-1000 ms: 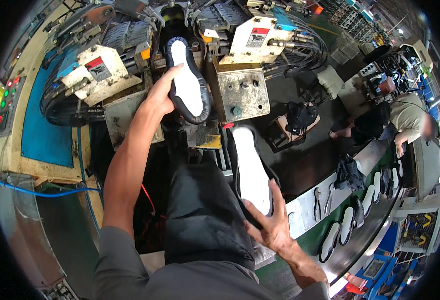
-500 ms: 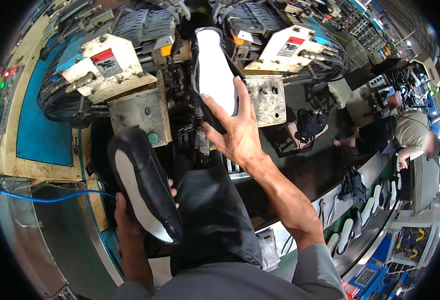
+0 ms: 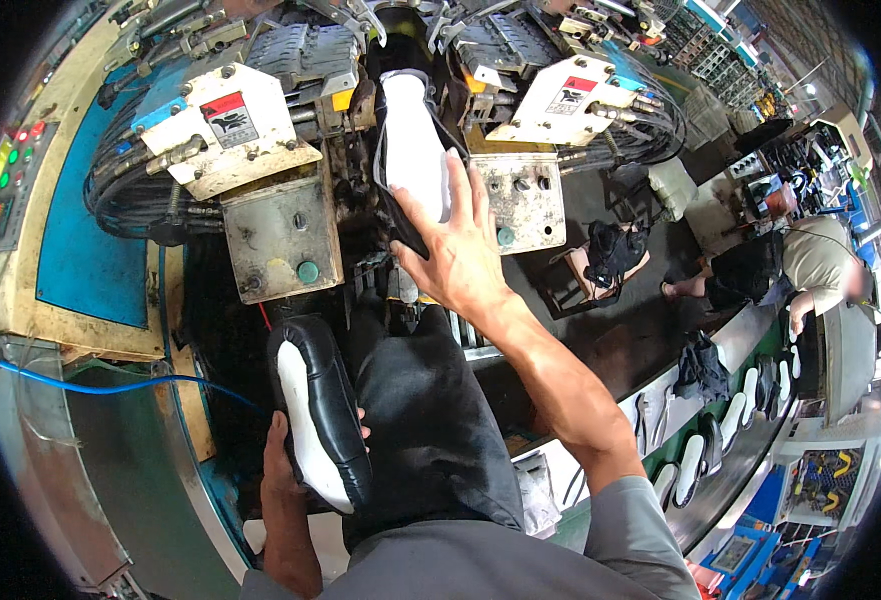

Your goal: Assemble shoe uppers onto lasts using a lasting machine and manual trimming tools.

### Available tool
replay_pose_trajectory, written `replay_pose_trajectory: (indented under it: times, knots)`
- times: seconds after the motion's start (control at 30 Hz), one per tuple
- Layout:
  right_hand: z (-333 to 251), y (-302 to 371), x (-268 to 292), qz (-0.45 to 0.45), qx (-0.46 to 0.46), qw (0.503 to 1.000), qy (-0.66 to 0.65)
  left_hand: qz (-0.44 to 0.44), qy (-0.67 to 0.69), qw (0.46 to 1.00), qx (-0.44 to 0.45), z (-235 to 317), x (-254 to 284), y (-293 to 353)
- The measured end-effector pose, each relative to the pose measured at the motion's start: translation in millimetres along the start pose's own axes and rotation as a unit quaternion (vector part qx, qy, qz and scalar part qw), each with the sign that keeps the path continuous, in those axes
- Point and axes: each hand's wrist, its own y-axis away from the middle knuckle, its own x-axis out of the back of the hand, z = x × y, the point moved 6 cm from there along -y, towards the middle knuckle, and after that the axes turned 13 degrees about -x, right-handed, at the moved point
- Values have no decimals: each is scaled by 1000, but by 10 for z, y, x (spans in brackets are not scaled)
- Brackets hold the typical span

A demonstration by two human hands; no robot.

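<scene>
Two shoes, black with white soles, are in hand. The left hand [image 3: 279, 472] grips the near shoe [image 3: 333, 400], thumb on its left side and fingertips showing on its right, just left of the lap [image 3: 431, 430]. The right hand [image 3: 466, 255] has its fingers spread over the near end of the far shoe [image 3: 419, 150], holding it between the left and right halves of the machine [image 3: 281, 225], white sole up.

A second ago the hands are in other places: the left is at the machine on one shoe, the right on another at the near right. Half a second ago the left hand already has its shoe on the left and the right hand is at the machine. Since then the near shoe has come nearer and slightly right, and lies less slanted (its sole shows as a white strip along the left). The far shoe and right hand are almost unchanged. At the right, the row of shoes [image 3: 733, 420] stays, and the co-worker [image 3: 819, 255] is bent at its far end as before.
</scene>
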Motion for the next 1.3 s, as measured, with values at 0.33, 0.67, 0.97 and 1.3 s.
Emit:
replay_pose_trajectory:
  times: [0.33, 0.67, 0.97, 1.3]
  knots:
    - [-63, -127, 37, -57, 64, 988, 125, 59, -41, 997, 20, -236, 31, -57]
    - [1, -1294, -188, -61, 77, 988, 121, 92, -46, 993, 66, -460, 110, -529]
    - [-13, -1597, -166, 6, 137, 986, 100, 48, -49, 994, 84, -550, 65, -886]
    - [-144, -1239, -182, -146, 40, 986, 70, 81, -160, 983, 25, -489, 227, -985]
